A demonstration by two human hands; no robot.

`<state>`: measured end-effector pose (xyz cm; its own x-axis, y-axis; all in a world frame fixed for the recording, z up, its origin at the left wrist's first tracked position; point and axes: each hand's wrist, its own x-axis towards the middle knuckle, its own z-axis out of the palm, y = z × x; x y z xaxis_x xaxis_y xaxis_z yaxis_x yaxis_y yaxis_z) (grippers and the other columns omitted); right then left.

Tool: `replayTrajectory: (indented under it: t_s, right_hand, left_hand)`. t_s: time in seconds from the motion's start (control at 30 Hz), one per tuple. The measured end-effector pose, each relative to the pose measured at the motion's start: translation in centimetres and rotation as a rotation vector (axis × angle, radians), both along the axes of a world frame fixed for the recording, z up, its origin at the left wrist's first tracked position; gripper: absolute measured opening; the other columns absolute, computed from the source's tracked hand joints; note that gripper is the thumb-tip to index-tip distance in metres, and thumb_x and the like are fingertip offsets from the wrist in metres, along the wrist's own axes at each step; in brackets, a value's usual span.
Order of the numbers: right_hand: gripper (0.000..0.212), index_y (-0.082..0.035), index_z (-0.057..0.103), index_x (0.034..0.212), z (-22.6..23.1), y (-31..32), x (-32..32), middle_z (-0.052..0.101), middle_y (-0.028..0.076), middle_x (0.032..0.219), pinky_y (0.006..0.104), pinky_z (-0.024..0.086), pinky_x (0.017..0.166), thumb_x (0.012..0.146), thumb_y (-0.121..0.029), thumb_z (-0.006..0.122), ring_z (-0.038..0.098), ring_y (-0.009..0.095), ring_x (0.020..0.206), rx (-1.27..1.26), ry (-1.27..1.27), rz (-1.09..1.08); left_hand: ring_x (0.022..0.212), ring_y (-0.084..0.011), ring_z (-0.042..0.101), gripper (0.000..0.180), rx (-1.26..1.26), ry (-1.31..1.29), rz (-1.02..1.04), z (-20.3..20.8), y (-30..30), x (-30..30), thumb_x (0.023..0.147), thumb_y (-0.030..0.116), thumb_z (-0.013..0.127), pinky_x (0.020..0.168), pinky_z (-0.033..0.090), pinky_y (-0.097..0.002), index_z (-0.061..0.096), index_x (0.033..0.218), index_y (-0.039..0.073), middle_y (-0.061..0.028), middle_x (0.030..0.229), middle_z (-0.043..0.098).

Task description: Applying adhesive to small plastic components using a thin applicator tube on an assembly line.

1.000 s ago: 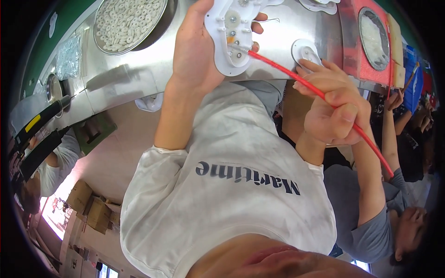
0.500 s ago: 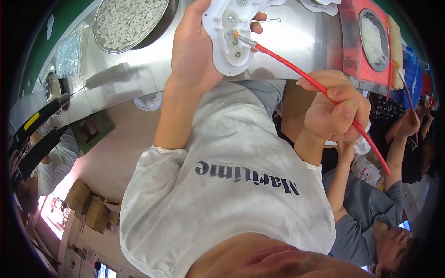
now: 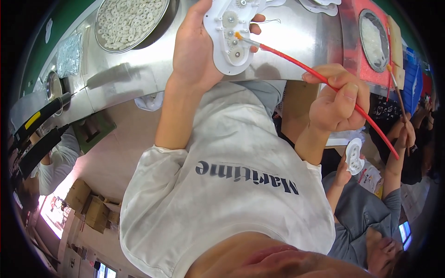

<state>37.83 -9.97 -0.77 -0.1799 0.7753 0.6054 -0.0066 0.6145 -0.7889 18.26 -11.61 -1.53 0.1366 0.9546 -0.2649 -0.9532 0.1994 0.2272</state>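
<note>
My left hand (image 3: 193, 53) cradles a white plastic gear housing (image 3: 220, 58) above the metal table, with some fingers showing past its far edge. Small pale gears on metal pins run in a row along the housing. In my right hand (image 3: 342, 101) is a thin paintbrush (image 3: 296, 62) with a long red handle, fingers wrapped round it. The brush's yellowish bristles rest at or just over the gears near the middle of the row; contact is hard to tell.
A round metal bowl (image 3: 164, 17) full of white gears (image 3: 127, 23) stands at the far left of the metal table (image 3: 306, 46). More white housings (image 3: 322, 6) lie at the back. On a red mat (image 3: 351, 55) sits a dish (image 3: 373, 41). At right, a co-worker holds a similar housing (image 3: 353, 157) and a brush (image 3: 399, 95).
My brush tip has shifted slightly along the gears, and my right hand has moved a little. The co-worker's housing has come into view, and their brush has moved left and down.
</note>
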Motion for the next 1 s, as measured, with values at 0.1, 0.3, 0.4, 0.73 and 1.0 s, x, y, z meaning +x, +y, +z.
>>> replayTrajectory:
  t_s: [0.1, 0.3, 0.4, 0.73, 1.0]
  right_hand:
    - [0.022, 0.007, 0.047, 0.083, 0.0, 0.0, 0.6, 0.056, 0.023, 0.058, 0.0359, 0.049, 0.044, 0.089, -0.009, 0.034, 0.056, 0.03, 0.044, -0.032, -0.003, 0.065]
    - [0.022, 0.007, 0.047, 0.083, 0.2, 0.3, 0.7, 0.058, 0.025, 0.06, 0.0352, 0.049, 0.044, 0.089, -0.008, 0.033, 0.056, 0.029, 0.046, 0.094, -0.001, 0.153]
    - [0.023, 0.009, 0.048, 0.083, 0.2, 0.3, 0.9, 0.057, 0.025, 0.06, 0.0354, 0.049, 0.044, 0.089, -0.008, 0.033, 0.057, 0.029, 0.047, 0.045, -0.009, 0.157]
    - [0.025, 0.01, 0.05, 0.082, 0.8, 0.6, 0.1, 0.057, 0.024, 0.06, 0.035, 0.05, 0.047, 0.091, -0.007, 0.032, 0.057, 0.028, 0.047, -0.115, -0.001, 0.206]
    - [0.024, 0.009, 0.049, 0.085, 0.8, 0.3, 0.5, 0.058, 0.026, 0.062, 0.0348, 0.05, 0.046, 0.092, -0.008, 0.034, 0.059, 0.03, 0.05, -0.057, -0.077, 0.126]
  left_hand:
    - [0.086, -0.0246, 0.062, 0.055, 0.011, 0.062, 0.029, 0.4, 0.1, -0.1, 0.097, 0.039, 0.027, 0.071, 0.054, -0.039, 0.045, 0.129, -0.002, -0.0189, 0.102, 0.062]
    - [0.087, -0.0248, 0.061, 0.055, 0.037, -0.019, -0.019, 0.6, 0.5, -0.3, 0.097, 0.04, 0.027, 0.071, 0.052, -0.0393, 0.045, 0.129, 0.0, -0.0186, 0.103, 0.061]
    - [0.087, -0.0254, 0.061, 0.055, 0.012, -0.007, -0.019, 0.4, 0.3, -0.4, 0.097, 0.04, 0.026, 0.071, 0.053, -0.0398, 0.045, 0.129, 0.0, -0.0188, 0.103, 0.061]
    - [0.086, -0.0252, 0.064, 0.055, 0.03, -0.005, -0.069, 0.0, 0.3, -0.5, 0.098, 0.039, 0.026, 0.068, 0.056, -0.0373, 0.043, 0.13, -0.002, -0.02, 0.102, 0.063]
    - [0.084, -0.0264, 0.064, 0.055, 0.0, -0.025, -0.06, -0.5, 0.2, -0.6, 0.098, 0.039, 0.025, 0.068, 0.056, -0.0397, 0.043, 0.13, -0.002, -0.0215, 0.103, 0.062]
